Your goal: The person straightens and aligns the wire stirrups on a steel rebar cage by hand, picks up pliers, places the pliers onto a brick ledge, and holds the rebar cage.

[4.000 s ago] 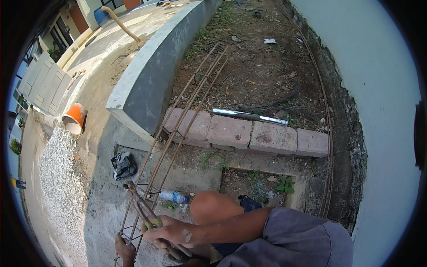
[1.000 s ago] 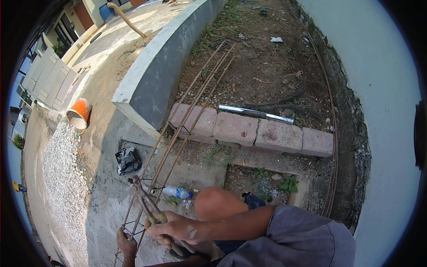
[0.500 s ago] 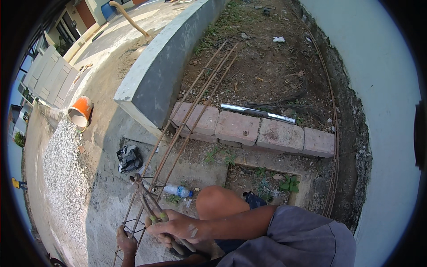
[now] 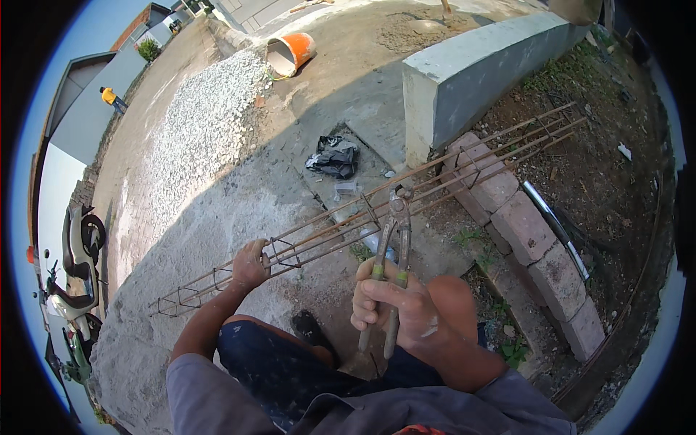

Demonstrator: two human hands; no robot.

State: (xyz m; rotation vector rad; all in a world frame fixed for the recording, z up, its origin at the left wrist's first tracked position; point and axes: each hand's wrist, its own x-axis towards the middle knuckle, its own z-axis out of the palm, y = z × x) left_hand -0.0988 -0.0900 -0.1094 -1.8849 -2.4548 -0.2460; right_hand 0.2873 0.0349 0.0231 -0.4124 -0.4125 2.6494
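My left hand (image 4: 251, 264) grips a long rebar cage (image 4: 293, 257), rusty bars with square stirrups, which lies diagonally across the concrete and rests on a row of pinkish blocks (image 4: 523, 226) at the right. My right hand (image 4: 391, 304) is wrapped round the handles of steel pincers (image 4: 398, 217), held upright over my bent knees, with the jaws up at the cage's near bars. Whether the jaws touch the metal I cannot tell. A plastic bottle (image 4: 388, 246) lies behind the pincers, and a black plastic bag (image 4: 335, 158) lies beyond the cage.
A low grey wall (image 4: 478, 80) stands at upper right. Beyond are white gravel (image 4: 196, 138) and a tipped orange bucket (image 4: 288, 54). Parked scooters (image 4: 80, 275) are at left, and a person in yellow (image 4: 112, 98) is farther off. A silver bar (image 4: 554, 228) lies behind the blocks.
My view has swung left, bringing scooters and more of the street into sight. The pincers now stand more upright; both hands keep their holds.
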